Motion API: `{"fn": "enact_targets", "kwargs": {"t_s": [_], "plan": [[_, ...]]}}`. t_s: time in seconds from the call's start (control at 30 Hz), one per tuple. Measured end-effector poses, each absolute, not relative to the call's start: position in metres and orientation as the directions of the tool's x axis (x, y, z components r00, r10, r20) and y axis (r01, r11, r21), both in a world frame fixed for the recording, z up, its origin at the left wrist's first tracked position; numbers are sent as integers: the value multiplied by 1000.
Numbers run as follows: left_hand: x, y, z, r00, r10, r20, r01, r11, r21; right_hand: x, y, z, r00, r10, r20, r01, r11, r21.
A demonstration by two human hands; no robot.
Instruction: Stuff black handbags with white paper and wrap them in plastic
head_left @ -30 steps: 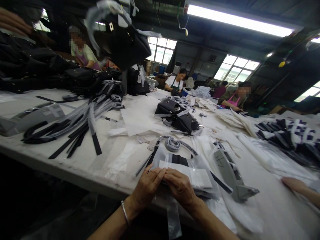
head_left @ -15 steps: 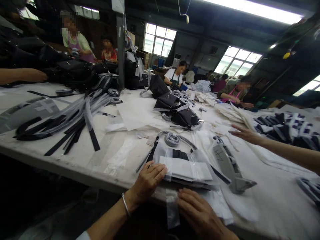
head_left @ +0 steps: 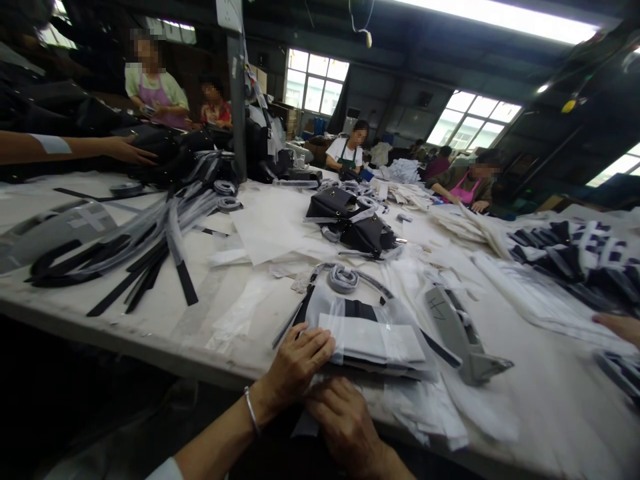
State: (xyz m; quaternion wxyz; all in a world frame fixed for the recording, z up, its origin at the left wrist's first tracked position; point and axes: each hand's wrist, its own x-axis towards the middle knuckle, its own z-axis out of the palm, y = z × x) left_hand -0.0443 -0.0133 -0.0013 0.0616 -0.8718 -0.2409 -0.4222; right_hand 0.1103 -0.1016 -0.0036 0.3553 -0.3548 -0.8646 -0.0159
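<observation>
In front of me a black bag point(head_left: 360, 308) lies under translucent wrapping, with a folded white pad point(head_left: 377, 339) fixed on top by clear tape. My left hand point(head_left: 303, 357) grips its left front corner, fingers bent over the wrapping and thumb hidden. Just below the table's front edge, my right hand point(head_left: 345, 413) is closed, its fingertips close to my left hand. A pale clear strip of tape point(head_left: 305, 425) shows beneath those fingers, partly hidden. The bag's coiled, wrapped strap point(head_left: 343, 279) rests behind it. To the right stands a grey tape dispenser point(head_left: 453, 333).
Wrapped black straps point(head_left: 165, 227) spread over the table's left side. More black bags point(head_left: 367, 233) lie further back, and white sheets point(head_left: 270, 227) beside them. A co-worker's hand point(head_left: 127, 150) reaches in from the left, another person's hand point(head_left: 620, 327) from the right. A post point(head_left: 237, 107) stands behind.
My right hand has moved left over the hanging clear strip, toward my left hand, which stays on the bag. The co-worker's left-side hand reaches further in; the right-side one has drawn back.
</observation>
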Motion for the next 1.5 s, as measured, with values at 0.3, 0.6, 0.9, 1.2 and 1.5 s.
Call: {"fn": "enact_targets", "kwargs": {"t_s": [0.3, 0.6, 0.9, 1.2, 1.5], "plan": [[-46, -22, -13, 528, 400, 749, 490, -864, 116, 139, -77, 35, -379, 671, 637, 705, 655, -271], [-45, -39, -5, 483, 595, 643, 443, -799, 407, 145, -64, 43, -489, 712, 504, 709, 661, -246], [-21, -32, -2, 269, 661, 700, 572, -694, 436, 156, -23, 52, -313, 938, 148, 798, 344, -495], [-5, -23, 3, 244, 752, 612, 766, -537, 354, 150, -6, 53, -139, 990, -16, 835, 109, -540], [-7, -38, 9, 335, 587, 738, 668, -700, 253, 146, 0, 60, -110, 988, -109, 883, 47, -466]]}}
